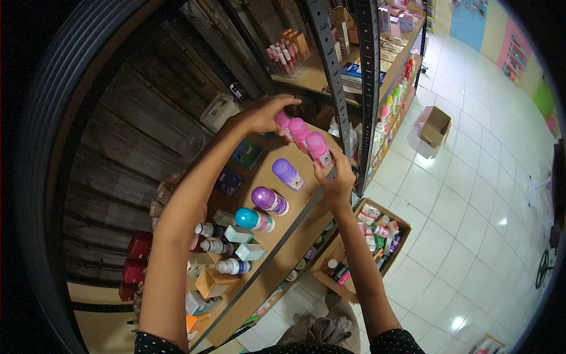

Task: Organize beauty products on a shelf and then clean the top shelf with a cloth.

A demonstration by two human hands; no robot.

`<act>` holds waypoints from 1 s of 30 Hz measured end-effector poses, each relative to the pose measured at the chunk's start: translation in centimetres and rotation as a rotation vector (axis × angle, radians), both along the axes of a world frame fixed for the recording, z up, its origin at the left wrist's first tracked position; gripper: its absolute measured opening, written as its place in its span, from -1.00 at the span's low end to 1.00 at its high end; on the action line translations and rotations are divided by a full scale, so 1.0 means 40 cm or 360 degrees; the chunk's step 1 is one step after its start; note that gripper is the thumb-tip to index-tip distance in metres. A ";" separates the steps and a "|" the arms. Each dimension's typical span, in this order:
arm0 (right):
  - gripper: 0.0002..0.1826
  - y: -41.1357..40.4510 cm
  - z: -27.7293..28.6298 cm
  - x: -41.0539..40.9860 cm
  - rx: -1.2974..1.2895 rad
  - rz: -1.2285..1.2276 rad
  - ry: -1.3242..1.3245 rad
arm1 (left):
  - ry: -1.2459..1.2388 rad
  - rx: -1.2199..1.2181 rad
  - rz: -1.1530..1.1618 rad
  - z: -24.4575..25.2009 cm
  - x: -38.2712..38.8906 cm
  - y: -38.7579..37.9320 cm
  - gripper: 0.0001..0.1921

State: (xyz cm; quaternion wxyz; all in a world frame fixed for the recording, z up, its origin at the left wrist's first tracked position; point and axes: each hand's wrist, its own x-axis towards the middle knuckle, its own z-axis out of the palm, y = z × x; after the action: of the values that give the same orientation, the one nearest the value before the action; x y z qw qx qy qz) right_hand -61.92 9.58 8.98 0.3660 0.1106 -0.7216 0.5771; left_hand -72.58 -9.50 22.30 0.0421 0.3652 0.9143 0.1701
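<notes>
Three pink roll-on deodorant bottles stand in a row at the far end of a wooden shelf board (265, 181). My left hand (269, 116) curves around the rear pink bottle (282, 120), its fingers partly hiding it. Between the hands is the middle pink bottle (300, 132). My right hand (337, 179) grips the lower part of the front pink bottle (316, 145) by the board's front edge. Nearer me on the same board are a lavender-capped bottle (287, 174), a purple-capped bottle (269, 200) and a teal-capped bottle (254, 220).
Dark-labelled bottles (234, 266) and small boxes (216, 283) occupy the shelf's near end. Black perforated metal posts (370, 88) rise beyond my hands. An open carton (404, 239) of assorted products is below my right forearm. Another cardboard box (435, 127) sits on the tiled floor.
</notes>
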 end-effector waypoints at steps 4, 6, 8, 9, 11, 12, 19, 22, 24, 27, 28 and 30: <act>-0.54 0.008 -0.007 -0.008 0.0031 -0.0071 0.0033 | -0.0338 -0.0117 0.0178 0.064 0.041 0.124 -0.30; -0.54 0.004 -0.009 -0.007 0.0021 -0.0066 0.0025 | -0.0265 -0.0232 0.0123 0.063 0.043 0.135 -0.31; -0.54 0.002 -0.010 -0.008 0.0011 -0.0063 0.0020 | -0.0189 -0.0346 0.0066 0.061 0.043 0.128 -0.31; -0.55 0.000 -0.009 -0.007 0.0005 -0.0054 0.0027 | -0.0163 -0.0345 0.0033 0.059 0.044 0.114 -0.31; -0.55 -0.002 -0.006 -0.006 -0.0001 -0.0051 0.0031 | -0.0138 -0.0346 -0.0005 0.051 0.041 0.100 -0.31; -0.55 -0.004 -0.006 -0.006 -0.0005 -0.0056 0.0023 | -0.0149 -0.0328 -0.0017 0.049 0.040 0.098 -0.29; -0.55 0.005 -0.007 -0.005 0.0028 -0.0068 0.0007 | -0.0345 0.0197 0.0001 0.052 0.035 0.097 -0.32; -0.55 0.006 -0.003 -0.007 0.0017 -0.0042 0.0014 | -0.0488 0.0345 0.0106 0.043 0.019 0.057 -0.29; -0.56 0.003 0.001 -0.008 0.0009 -0.0052 0.0033 | -0.0353 0.0224 0.0132 0.030 0.016 0.030 -0.23; -0.56 -0.003 0.003 -0.007 0.0001 -0.0050 0.0039 | -0.0597 0.0323 0.0258 0.016 0.011 0.006 -0.18; -0.56 0.000 0.000 -0.007 0.0006 -0.0044 0.0024 | -0.0602 0.0328 0.0254 0.015 0.012 0.006 -0.18; -0.56 0.004 -0.003 -0.010 0.0021 -0.0066 0.0036 | -0.0609 0.0202 0.0286 0.022 0.014 0.006 -0.14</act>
State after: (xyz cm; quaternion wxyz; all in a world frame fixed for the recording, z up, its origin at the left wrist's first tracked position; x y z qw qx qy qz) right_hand -62.33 9.73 8.86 0.3853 0.1048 -0.7234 0.5633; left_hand -72.00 -9.24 23.17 0.1764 0.2453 0.9060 0.2965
